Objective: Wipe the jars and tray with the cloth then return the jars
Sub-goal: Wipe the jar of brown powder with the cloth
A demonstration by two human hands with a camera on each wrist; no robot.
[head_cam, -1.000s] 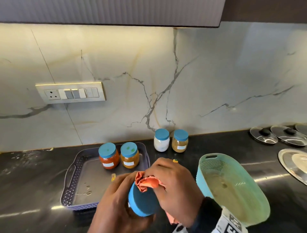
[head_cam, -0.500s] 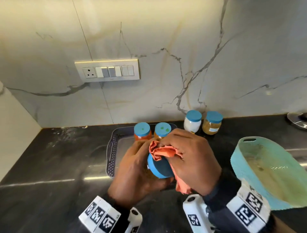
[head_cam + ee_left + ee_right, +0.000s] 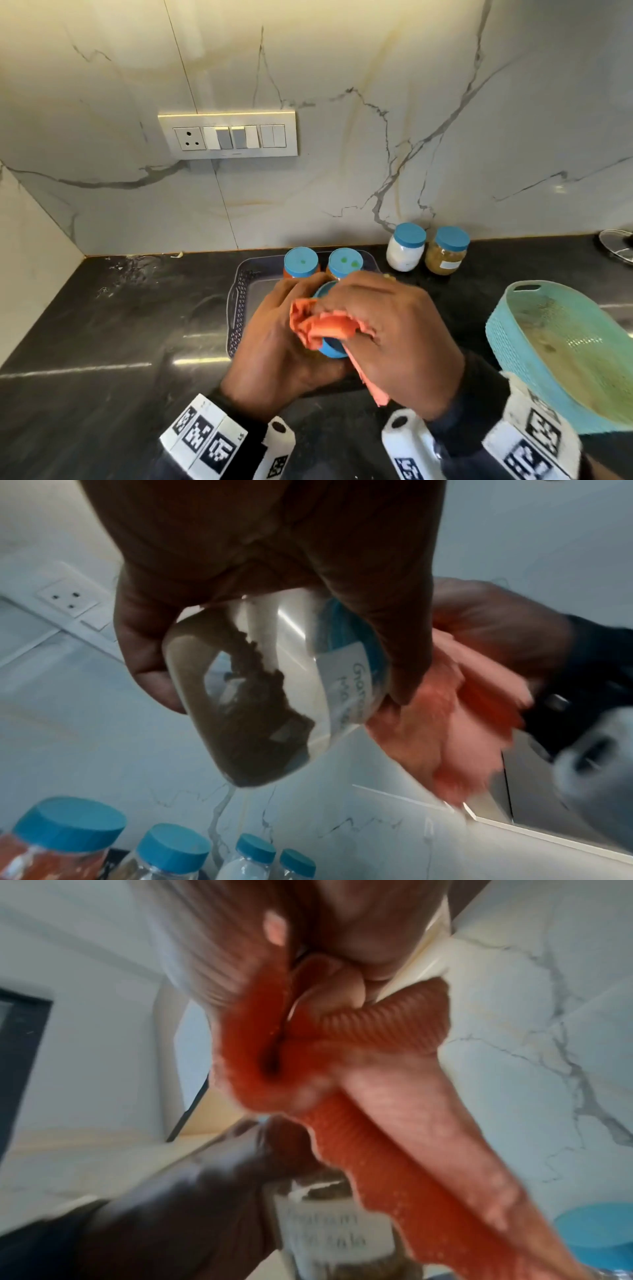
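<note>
My left hand (image 3: 274, 346) grips a clear jar (image 3: 260, 696) with brown powder, a white label and a blue lid (image 3: 330, 347), held tilted above the counter. My right hand (image 3: 394, 342) holds a bunched orange cloth (image 3: 322, 325) pressed over the jar's lid. The cloth (image 3: 342, 1096) fills the right wrist view, with the labelled jar (image 3: 329, 1229) below it. Behind my hands the grey perforated tray (image 3: 239, 308) holds two blue-lidded jars, one red-orange (image 3: 300, 263) and one amber (image 3: 344, 263). A white-filled jar (image 3: 406, 246) and a brown-filled jar (image 3: 447, 250) stand on the counter by the wall.
A tilted turquoise basket (image 3: 561, 349) sits on the black counter (image 3: 120, 325) at the right. A glass pot lid (image 3: 616, 245) lies at the far right edge. A switch panel (image 3: 227, 135) is on the marble wall.
The view has dropped and swung left. My right hand has slid the cloth further over the lid, so less blue shows.
</note>
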